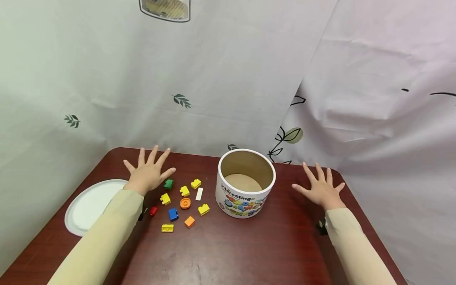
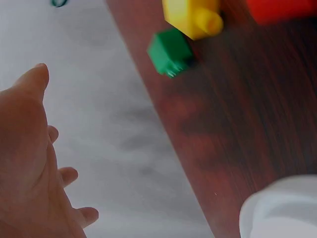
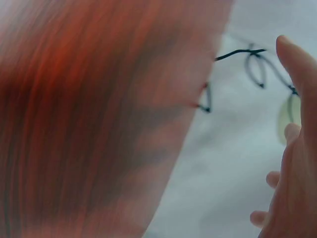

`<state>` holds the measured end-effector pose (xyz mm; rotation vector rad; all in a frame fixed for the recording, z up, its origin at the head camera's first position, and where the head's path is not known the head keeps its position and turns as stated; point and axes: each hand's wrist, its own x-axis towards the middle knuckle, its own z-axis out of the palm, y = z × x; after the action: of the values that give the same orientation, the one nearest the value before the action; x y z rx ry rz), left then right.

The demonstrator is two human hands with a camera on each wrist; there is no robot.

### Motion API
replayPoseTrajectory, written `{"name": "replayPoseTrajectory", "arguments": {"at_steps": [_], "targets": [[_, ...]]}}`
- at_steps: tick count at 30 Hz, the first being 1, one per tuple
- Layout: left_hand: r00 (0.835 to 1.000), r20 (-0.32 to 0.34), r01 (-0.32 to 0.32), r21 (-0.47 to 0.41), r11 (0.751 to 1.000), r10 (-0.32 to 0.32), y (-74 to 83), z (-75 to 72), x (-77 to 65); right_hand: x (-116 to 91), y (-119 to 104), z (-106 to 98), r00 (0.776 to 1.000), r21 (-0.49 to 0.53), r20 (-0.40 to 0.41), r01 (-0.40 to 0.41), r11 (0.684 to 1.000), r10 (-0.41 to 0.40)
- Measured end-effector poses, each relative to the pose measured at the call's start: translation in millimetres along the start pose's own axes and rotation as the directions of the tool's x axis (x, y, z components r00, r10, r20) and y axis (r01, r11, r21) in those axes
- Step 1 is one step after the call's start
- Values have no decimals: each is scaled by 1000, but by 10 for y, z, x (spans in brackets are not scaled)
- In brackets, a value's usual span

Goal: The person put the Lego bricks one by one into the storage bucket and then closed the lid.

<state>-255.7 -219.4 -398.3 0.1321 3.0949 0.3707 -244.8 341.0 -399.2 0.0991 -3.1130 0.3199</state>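
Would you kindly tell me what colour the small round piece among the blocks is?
The round piece is orange; it shows best in the head view.

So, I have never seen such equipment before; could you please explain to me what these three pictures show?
There is no robot here: a person works with two bare hands. The wide picture comes from a camera on the head, looking forward and down. The other two come from cameras on the wrists, one showing the left hand, the other the right hand. On the dark red table lie small toy bricks in several colours, a white strip and a white round lid or plate. An open printed tub stands beside the bricks. Both hands have their fingers spread and hold nothing.
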Motion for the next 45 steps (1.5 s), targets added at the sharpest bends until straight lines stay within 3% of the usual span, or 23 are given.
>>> {"name": "replayPoseTrajectory", "arguments": {"at_steps": [4, 7, 10, 16, 18, 20, 23, 28, 32, 39, 45], "targets": [[998, -60, -26, -51, 998, 23, 58, -35, -95, -65, -119, -53, 995, 43, -77, 63, 997, -60], [990, -130, -66, -85, 994, 55, 115, -71, -182, -133, -249, -83, 972, 51, -192, 150, 987, -137], [975, -204, -114, -106, 988, 91, 166, -105, -274, -187, -399, -88, 909, 25, -341, 265, 964, -241], [938, -325, -184, -164, 969, 123, 188, -82, -405, -234, -681, -59, 741, -7, -554, 452, 892, -380], [932, -345, -188, -205, 961, 109, 186, -39, -419, -234, -751, -30, 702, -10, -587, 491, 871, -403], [932, -352, -181, -250, 951, 85, 183, 14, -421, -226, -806, 16, 683, -10, -597, 517, 856, -420], [943, -328, -162, -317, 934, 52, 175, 96, -416, -214, -873, 102, 695, 20, -580, 533, 846, -424], [973, -231, -115, -377, 919, 27, 130, 214, -379, -186, -967, 236, 757, 91, -504, 524, 847, -415], [988, -150, -77, -398, 914, 18, 81, 303, -352, -169, -1025, 287, 785, 114, -442, 529, 841, -433], [999, -29, -29, -471, 882, 18, 24, 404, -309, -163, -1060, 300, 788, 117, -418, 540, 834, -452], [1000, 6, -9, -457, 889, 14, -44, 484, -266, -179, -1065, 311, 796, 115, -421, 522, 845, -434]]}}
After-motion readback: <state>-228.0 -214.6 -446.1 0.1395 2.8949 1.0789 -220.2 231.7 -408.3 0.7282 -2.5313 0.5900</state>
